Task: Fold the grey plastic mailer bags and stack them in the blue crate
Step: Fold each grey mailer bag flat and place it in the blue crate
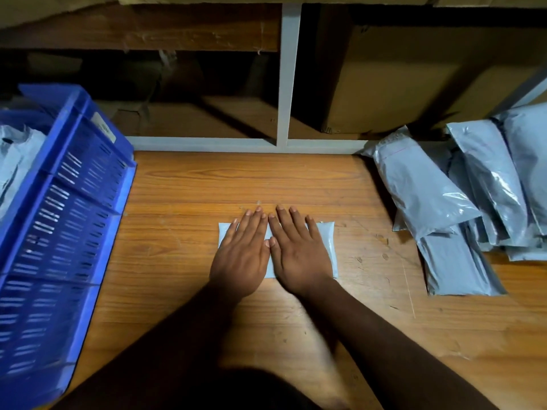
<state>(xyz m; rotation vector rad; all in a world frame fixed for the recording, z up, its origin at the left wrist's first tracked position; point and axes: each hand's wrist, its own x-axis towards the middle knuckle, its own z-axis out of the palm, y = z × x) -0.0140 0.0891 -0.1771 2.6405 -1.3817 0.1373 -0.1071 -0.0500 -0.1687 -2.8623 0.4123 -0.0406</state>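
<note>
Wooden surface (189, 232), grain running side to side, scuffed and scratched toward the right. Behind its far edge, a grey shelf frame (288, 84) with one upright post. Large cardboard box (414, 84) on the right shelf, dim brown boxes (165, 113) in shadow on the left.

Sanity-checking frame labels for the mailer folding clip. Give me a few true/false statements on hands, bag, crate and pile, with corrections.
1. Both hands press flat on the folded mailer bag in the middle of the table. True: left hand and right hand lie side by side with straight fingers.
2. The blue crate stands on the person's right. False: it stands on the left.
3. The crate already holds grey bags. True.
4. The pile of unfolded mailers lies inside the crate. False: it lies on the table at the right.
5. The right hand lifts the bag off the table. False: the bag lies flat under both hands.
</note>
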